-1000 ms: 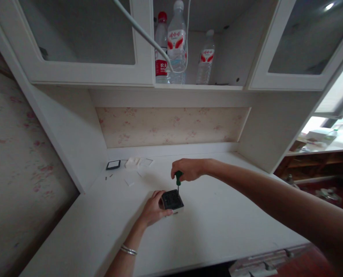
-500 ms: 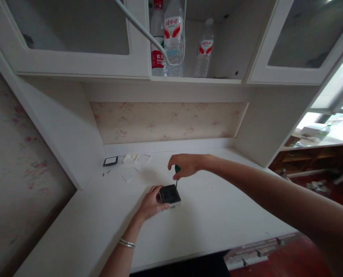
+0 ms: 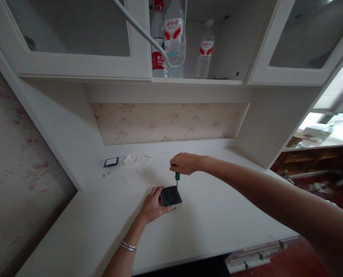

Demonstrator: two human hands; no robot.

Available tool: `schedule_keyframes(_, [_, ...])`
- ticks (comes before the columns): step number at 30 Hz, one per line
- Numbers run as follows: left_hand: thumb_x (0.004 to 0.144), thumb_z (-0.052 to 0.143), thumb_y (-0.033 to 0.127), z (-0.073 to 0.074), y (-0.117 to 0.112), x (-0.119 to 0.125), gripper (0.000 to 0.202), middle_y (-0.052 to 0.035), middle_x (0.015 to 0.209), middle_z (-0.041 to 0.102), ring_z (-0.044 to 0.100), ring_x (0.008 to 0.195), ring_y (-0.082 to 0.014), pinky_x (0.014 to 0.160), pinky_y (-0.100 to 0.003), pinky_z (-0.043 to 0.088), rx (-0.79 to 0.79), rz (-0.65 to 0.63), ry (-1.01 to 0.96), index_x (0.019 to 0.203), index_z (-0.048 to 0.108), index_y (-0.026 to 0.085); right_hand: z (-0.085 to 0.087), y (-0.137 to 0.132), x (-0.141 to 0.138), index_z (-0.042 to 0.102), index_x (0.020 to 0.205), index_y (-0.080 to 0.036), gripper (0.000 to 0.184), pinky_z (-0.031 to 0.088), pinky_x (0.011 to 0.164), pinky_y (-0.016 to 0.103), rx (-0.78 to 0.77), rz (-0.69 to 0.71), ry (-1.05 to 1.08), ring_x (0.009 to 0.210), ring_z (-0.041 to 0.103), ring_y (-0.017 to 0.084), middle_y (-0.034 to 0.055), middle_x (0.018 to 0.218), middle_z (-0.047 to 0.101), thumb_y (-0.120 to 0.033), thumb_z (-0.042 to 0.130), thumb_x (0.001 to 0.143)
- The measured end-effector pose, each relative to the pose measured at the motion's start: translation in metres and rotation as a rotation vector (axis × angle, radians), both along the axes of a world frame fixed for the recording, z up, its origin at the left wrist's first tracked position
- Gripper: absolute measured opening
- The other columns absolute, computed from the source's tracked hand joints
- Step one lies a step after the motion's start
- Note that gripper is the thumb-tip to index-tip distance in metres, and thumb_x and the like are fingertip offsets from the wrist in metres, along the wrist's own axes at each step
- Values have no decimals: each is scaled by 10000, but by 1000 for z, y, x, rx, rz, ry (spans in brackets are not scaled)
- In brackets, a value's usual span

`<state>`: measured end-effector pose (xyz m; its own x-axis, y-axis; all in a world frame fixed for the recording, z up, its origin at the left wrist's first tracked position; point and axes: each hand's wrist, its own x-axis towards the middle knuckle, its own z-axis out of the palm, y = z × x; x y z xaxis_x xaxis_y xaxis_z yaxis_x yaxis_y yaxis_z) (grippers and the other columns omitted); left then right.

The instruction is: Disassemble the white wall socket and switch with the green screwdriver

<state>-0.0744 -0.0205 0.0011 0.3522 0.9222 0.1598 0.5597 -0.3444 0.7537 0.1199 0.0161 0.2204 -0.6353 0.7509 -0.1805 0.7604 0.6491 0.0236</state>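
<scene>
A small square box (image 3: 171, 196), black on its upper face with pale sides, rests on the white desktop. Fingers and thumb of my left hand (image 3: 153, 206) grip it from the left. Above its far right part, my right hand (image 3: 184, 163) is closed round the top of a screwdriver (image 3: 177, 176) with a green handle. The metal shaft stands nearly upright, its tip at the box's black face near the far right corner. Whether the tip sits in a screw is too small to tell.
At the back left of the desktop (image 3: 217, 215) lie a black-edged frame (image 3: 111, 162), a white open piece (image 3: 130, 159), a clear plate (image 3: 145, 159) and small dark bits (image 3: 109, 172). Plastic bottles (image 3: 174, 38) stand in the cabinet overhead, with a pale rod (image 3: 142, 29) hanging before them.
My right hand has turned and risen slightly, its fingers now curled over the handle's top, showing more green handle. My left hand still grips the box.
</scene>
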Motion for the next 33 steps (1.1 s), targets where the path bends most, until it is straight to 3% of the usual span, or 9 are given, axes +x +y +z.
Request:
schedule_keyframes(4, [539, 792, 542, 1, -1, 4, 928, -105, 1303, 503, 501, 1182, -306, 1019, -385, 378, 69, 10, 72, 1338, 452, 216, -1, 1, 0, 621, 1151, -178, 437, 458, 747, 269, -100, 142, 50, 956, 625, 225, 124, 1157, 636, -227, 638, 717])
schedule_keyframes(8, [539, 802, 506, 4, -2, 7, 841, -96, 1254, 528, 532, 1135, -295, 985, -377, 399, 87, 19, 94, 1275, 499, 233, -1, 1, 1, 677, 1010, -162, 310, 457, 741, 327, -1, 12, 4, 906, 637, 264, 136, 991, 689, -366, 498, 858])
schedule_keyframes(12, [529, 811, 499, 4, 1, 10, 812, -84, 1226, 538, 559, 1083, -275, 955, -353, 419, 105, 17, 92, 1238, 517, 236, 2, -2, 1, 645, 1095, -155, 346, 455, 744, 271, -60, 87, 48, 944, 628, 225, 135, 1108, 661, -173, 556, 761])
schedule_keyframes(17, [517, 820, 505, 3, 5, 11, 786, -74, 1215, 537, 550, 1097, -265, 946, -338, 424, 120, 11, 79, 1199, 540, 232, 4, -5, -1, 662, 994, -143, 334, 461, 681, 296, -36, -30, 15, 816, 649, 235, 131, 944, 699, -405, 533, 831])
schedule_keyframes(22, [497, 835, 484, 4, 5, 11, 784, -63, 1201, 528, 555, 1084, -261, 928, -330, 431, 80, -5, 41, 1190, 552, 248, 3, -5, 1, 615, 1125, -155, 371, 453, 735, 264, -62, 62, 62, 945, 629, 221, 131, 1111, 650, -193, 574, 758])
schedule_keyframes(24, [477, 842, 481, 6, 5, 11, 782, -62, 1190, 525, 556, 1074, -266, 917, -332, 434, 58, 4, 41, 1168, 559, 246, 3, -5, 3, 572, 1196, -162, 515, 460, 726, 266, -96, 60, 71, 975, 617, 242, 139, 1166, 619, -250, 662, 696])
schedule_keyframes(27, [437, 858, 446, 8, 6, 14, 783, -75, 1198, 501, 534, 1094, -277, 916, -338, 431, 37, 35, 52, 1127, 561, 226, 1, -5, 2, 628, 1094, -158, 394, 467, 708, 324, -40, -43, 31, 910, 634, 280, 141, 1019, 669, -423, 553, 811])
schedule_keyframes(30, [404, 866, 419, 8, 8, 16, 797, -88, 1223, 473, 498, 1131, -292, 931, -353, 422, 18, 61, 77, 1109, 554, 217, 0, -5, 2, 644, 1054, -167, 287, 460, 731, 319, -6, 14, 32, 893, 639, 254, 131, 1016, 669, -280, 492, 839])
schedule_keyframes(33, [388, 864, 437, 7, 9, 18, 821, -92, 1239, 459, 473, 1148, -302, 948, -369, 408, 8, 75, 96, 1112, 546, 218, 0, -4, 2, 588, 1169, -184, 452, 460, 721, 265, -83, 135, 73, 893, 635, 210, 130, 1191, 597, -211, 623, 719])
